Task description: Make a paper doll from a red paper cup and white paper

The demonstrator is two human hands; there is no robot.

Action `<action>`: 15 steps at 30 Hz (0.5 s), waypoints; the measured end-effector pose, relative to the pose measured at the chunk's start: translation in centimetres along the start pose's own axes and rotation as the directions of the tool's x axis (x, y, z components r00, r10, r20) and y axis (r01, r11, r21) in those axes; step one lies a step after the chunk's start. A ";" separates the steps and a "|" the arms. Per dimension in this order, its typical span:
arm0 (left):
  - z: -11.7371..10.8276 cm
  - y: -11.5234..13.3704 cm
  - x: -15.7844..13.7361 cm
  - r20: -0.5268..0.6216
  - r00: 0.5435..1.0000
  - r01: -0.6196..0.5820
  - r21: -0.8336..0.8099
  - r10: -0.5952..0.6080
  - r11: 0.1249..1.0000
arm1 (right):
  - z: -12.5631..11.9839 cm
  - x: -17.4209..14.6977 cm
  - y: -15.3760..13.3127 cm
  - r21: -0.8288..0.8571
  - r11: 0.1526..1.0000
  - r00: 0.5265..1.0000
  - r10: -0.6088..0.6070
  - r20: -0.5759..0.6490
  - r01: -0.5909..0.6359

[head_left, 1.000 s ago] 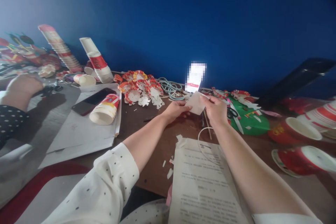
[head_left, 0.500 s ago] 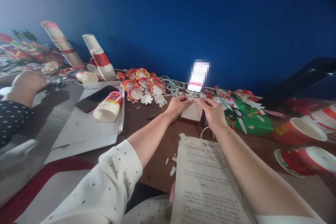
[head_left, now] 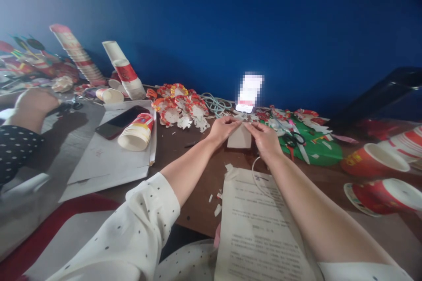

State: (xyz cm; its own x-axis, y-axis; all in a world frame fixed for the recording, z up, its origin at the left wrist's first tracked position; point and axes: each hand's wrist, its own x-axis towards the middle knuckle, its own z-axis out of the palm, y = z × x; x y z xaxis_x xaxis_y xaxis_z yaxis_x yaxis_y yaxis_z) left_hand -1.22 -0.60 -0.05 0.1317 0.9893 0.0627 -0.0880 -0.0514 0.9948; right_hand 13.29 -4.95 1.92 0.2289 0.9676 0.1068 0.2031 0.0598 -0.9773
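Observation:
Between both hands is a small white piece of paper or card (head_left: 239, 136), its lower part hanging toward me. My left hand (head_left: 225, 129) pinches its upper left edge, and my right hand (head_left: 264, 137) pinches the upper right edge. The fingertips of the two hands nearly meet at the top. Just behind them a lit phone (head_left: 249, 92) leans upright against the blue wall. Below my right wrist lies a printed sheet (head_left: 257, 224), with a pale cable (head_left: 253, 171) looping over its top.
Cut-paper pieces (head_left: 181, 105) lie in a heap left of my hands. On the right, scissors (head_left: 296, 139) rest on green paper (head_left: 325, 153) near paper cups (head_left: 376, 158). A black phone (head_left: 121, 122) and stacked cups (head_left: 136, 134) lie on white paper. Another person's hand (head_left: 36, 103) is at far left.
The white piece has turned slightly between my fingers and now hangs straighter. Both hands stay in nearly the same place, and the view has shifted a little.

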 end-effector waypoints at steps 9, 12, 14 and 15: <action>0.0 0.0 -0.3 0.122 0.990 0.091 -0.162 -0.071 0.983 | 0.0 0.5 0.6 0.064 0.997 0.994 0.052 -0.098 -0.046; 0.0 0.0 -0.3 0.094 0.993 0.086 -0.146 -0.073 0.986 | -0.1 0.3 0.4 0.016 1.000 0.998 0.017 -0.065 -0.016; 0.0 -0.2 -0.3 0.105 0.992 0.092 -0.148 -0.077 0.985 | -0.2 0.1 0.4 0.016 1.000 1.000 -0.018 -0.021 0.018; 0.0 -0.2 -0.3 0.119 0.990 0.095 -0.154 -0.077 0.983 | -0.1 0.1 0.4 0.023 0.999 0.999 -0.031 -0.010 0.032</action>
State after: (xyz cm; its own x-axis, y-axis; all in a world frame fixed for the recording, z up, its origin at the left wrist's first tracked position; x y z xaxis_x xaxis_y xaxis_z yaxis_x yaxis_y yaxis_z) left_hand -1.24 -0.92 -0.30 0.2550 0.9669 -0.0051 -0.2263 0.0648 0.9719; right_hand 13.53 -4.85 1.57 0.2314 0.9628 0.1392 0.1883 0.0960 -0.9774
